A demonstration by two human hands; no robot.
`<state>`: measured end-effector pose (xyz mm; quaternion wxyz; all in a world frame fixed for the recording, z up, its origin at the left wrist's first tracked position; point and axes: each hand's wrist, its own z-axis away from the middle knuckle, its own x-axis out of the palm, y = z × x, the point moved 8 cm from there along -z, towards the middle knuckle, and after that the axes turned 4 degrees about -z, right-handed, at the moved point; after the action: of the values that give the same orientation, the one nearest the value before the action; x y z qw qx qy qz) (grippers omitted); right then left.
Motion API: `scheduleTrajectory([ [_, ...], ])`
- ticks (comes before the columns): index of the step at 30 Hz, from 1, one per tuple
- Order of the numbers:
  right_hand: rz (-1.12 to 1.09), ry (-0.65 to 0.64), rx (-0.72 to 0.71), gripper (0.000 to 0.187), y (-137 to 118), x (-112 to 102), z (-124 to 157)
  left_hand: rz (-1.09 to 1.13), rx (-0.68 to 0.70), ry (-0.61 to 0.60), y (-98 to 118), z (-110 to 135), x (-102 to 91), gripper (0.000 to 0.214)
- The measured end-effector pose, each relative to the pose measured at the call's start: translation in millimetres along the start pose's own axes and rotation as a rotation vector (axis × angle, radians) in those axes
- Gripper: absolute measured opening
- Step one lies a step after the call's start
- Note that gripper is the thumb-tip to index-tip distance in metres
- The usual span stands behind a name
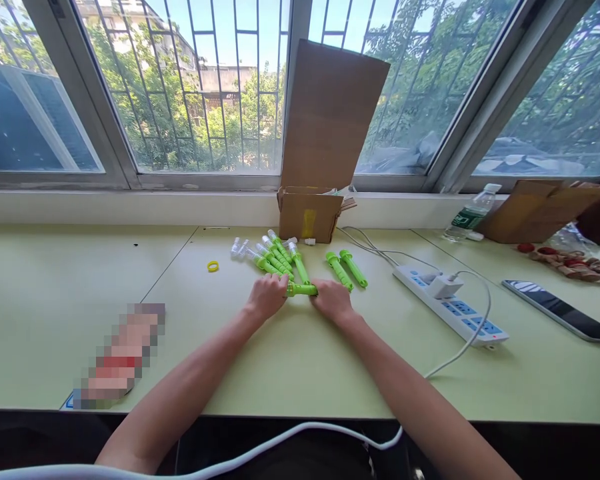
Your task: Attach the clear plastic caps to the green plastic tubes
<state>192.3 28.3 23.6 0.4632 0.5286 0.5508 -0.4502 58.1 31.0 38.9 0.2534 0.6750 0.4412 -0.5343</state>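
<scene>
Both of my hands grip one bright green plastic tube [303, 290], which lies level between them just above the table. My left hand [269, 297] is closed around its left end, and my right hand [331, 299] is closed around the right end. The fingers hide both ends. Just beyond my hands lies a group of similar green tubes [279, 252], several with clear ribbed tips. Two more green tubes [353, 268] without clear tips lie to the right. Loose clear plastic tips [239, 247] sit left of the group.
An open cardboard box [307, 213] stands behind the tubes against the sill. A yellow ring [213, 266] lies at left. Rightward are a white power strip [450, 307] with cables, a phone [563, 310] and a water bottle [473, 212]. A white cable [260, 450] crosses before the table's front edge.
</scene>
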Motion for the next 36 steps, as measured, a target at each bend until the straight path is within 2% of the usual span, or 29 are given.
scheduleTrajectory([
  [13, -0.123, 0.097, -0.075, 0.022, -7.2, -4.8, 0.8, -0.015, -0.087, 0.139, -18.6, -0.6, -12.0, 0.027],
  [24, -0.121, 0.048, -0.059, 0.028, -11.4, -6.6, 2.9, 0.059, -0.128, 0.052, -22.3, -1.5, 1.2, 0.034],
  [36, -0.136, 0.086, -0.077, 0.027, -10.1, -4.4, 2.4, 0.031, -0.1, 0.034, -20.6, -2.6, 7.4, 0.028],
])
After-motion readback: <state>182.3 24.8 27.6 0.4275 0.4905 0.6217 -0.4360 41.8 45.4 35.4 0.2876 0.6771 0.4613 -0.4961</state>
